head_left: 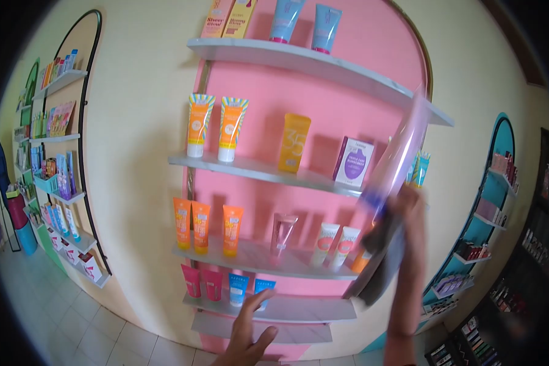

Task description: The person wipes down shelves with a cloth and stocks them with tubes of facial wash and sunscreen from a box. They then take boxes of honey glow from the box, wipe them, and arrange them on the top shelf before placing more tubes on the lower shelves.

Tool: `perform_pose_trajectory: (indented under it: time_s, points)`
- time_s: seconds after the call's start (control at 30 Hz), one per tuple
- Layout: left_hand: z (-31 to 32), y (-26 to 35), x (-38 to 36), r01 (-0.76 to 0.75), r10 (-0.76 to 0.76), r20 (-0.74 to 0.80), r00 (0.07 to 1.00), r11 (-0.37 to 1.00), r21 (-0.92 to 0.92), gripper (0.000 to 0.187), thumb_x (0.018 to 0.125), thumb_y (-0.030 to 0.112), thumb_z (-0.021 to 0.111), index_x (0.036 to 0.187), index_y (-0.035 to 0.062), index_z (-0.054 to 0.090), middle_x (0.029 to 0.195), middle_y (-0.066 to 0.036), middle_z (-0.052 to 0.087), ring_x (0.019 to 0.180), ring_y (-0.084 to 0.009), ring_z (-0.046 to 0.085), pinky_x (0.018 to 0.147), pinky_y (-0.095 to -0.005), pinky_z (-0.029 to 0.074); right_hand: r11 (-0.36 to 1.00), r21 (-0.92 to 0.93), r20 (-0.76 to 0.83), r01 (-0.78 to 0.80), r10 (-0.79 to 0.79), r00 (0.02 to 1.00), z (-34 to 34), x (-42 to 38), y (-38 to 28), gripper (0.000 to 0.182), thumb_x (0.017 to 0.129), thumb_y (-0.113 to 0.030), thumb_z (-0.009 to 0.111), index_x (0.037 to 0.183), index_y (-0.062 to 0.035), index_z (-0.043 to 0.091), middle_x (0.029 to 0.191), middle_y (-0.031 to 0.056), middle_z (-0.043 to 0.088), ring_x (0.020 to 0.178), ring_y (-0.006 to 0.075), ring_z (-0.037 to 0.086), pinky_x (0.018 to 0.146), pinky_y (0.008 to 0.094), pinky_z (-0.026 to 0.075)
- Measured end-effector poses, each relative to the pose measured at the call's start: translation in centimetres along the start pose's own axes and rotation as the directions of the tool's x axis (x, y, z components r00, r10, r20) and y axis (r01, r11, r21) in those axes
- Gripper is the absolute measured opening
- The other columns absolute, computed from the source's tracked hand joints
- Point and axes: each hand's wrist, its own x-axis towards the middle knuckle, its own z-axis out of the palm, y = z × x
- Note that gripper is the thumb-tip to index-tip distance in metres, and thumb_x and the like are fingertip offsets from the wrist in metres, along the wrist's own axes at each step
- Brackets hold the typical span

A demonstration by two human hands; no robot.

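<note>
My right hand [407, 204] is closed around a blurred dark grey cloth [381, 259] and a long translucent pinkish bottle or tube [402, 143] with a blue end, raised before the right side of the pink shelf unit. Low in the view, my left hand [250, 332] has its fingers apart and holds nothing, in front of the lower shelves near a blue tube [264, 287]. On the middle shelf [256, 171] stand orange-and-white tubes [199, 125], a yellow tube [294, 143] and a purple-and-white box [354, 161].
Orange tubes [230, 230] and a clear pink tube [282, 235] stand on the shelf below. Light blue tubes [326, 27] are on the top shelf [287, 60]. More stocked shelf units line the left wall and the right side. White floor tiles [97, 314] show at lower left.
</note>
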Motion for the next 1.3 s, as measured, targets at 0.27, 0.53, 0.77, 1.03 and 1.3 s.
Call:
perform_pose_trajectory:
  time_s: [0.27,0.53,0.77,1.03,1.3]
  points:
    - [-3.7,-5.1,-6.8,0.350,-0.326,-0.316,0.891,0.936,0.021,0.042,0.079,0.015,0.050,0.117,0.0055,0.035,0.112,-0.010,0.045,0.106,-0.0205,0.040,0.087,-0.0351,0.031,0.969,-0.231,0.132,0.086,-0.056,0.990,-2.9,22.6,-8.3,0.038,0.071,-0.031,0.058,0.082,0.0047,0.055,0.063,0.0089,0.054,0.046,0.0126,0.050,0.042,0.0219,0.040]
    - [-6.4,-5.5,-9.6,0.376,-0.326,-0.484,0.812,0.927,0.006,0.038,0.078,0.013,0.050,0.113,0.0069,0.039,0.109,-0.006,0.046,0.101,-0.0189,0.044,0.084,-0.0333,0.033,0.797,-0.594,0.196,-0.111,0.277,0.941,-1.4,28.9,-7.5,0.040,0.062,-0.036,0.067,0.085,-0.0044,0.060,0.079,0.0083,0.059,0.070,0.0183,0.056,0.063,0.0319,0.044]
    - [-7.3,-7.3,-10.7,0.410,-0.343,-0.531,0.775,0.912,0.009,0.037,0.078,0.014,0.050,0.113,0.0076,0.039,0.109,-0.007,0.046,0.100,-0.0185,0.045,0.082,-0.0325,0.035,0.710,-0.675,0.151,-0.201,0.399,0.904,-0.4,29.5,-7.9,0.043,0.065,-0.032,0.065,0.097,-0.0050,0.055,0.091,0.0104,0.057,0.079,0.0196,0.054,0.071,0.0323,0.042]
    - [-6.8,-6.9,-10.2,0.436,-0.398,-0.524,0.753,0.898,-0.055,0.038,0.078,0.015,0.051,0.113,0.0065,0.039,0.108,-0.007,0.046,0.099,-0.0181,0.045,0.080,-0.0315,0.037,0.738,-0.650,0.167,-0.182,0.373,0.913,0.0,29.4,-7.5,0.040,0.065,-0.030,0.065,0.095,-0.0056,0.055,0.090,0.0103,0.058,0.079,0.0189,0.054,0.071,0.0315,0.042]
    - [-6.2,-6.1,-9.5,0.448,-0.404,-0.500,0.766,0.893,-0.035,0.037,0.077,0.013,0.051,0.112,0.0077,0.040,0.108,-0.006,0.047,0.099,-0.0174,0.045,0.081,-0.0321,0.035,0.709,-0.680,0.137,-0.184,0.370,0.919,0.3,28.8,-7.8,0.040,0.066,-0.031,0.064,0.095,-0.0044,0.054,0.088,0.0100,0.058,0.076,0.0192,0.055,0.070,0.0315,0.043]
